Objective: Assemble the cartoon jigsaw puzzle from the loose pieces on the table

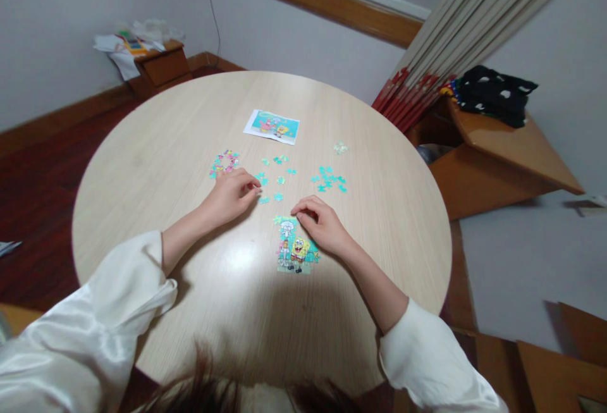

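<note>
- Curving over the round table (213,331) in the head view, the left hand (233,193) has its thumb and forefinger narrowly spaced, beside loose teal pieces left of the middle; whether it pinches a piece cannot be told.
- The right hand (325,224) is bent at the top right of the partly joined SpongeBob puzzle (298,250), fingertips close together by its upper edge; I cannot tell if a piece sits between them.
- That puzzle lies flat between the table's middle and its near edge, with Squidward on the left and SpongeBob on the right.
- Scattered teal jigsaw pieces (278,197) lie between the hands and the far edge.
- A pink-and-teal cluster (227,157) lies toward the left edge, just beyond the left hand.
- Toward the right edge lies a teal group (327,180), with a pale group (340,147) beyond it.
- Nearest the far edge is the printed reference picture (275,127).
</note>
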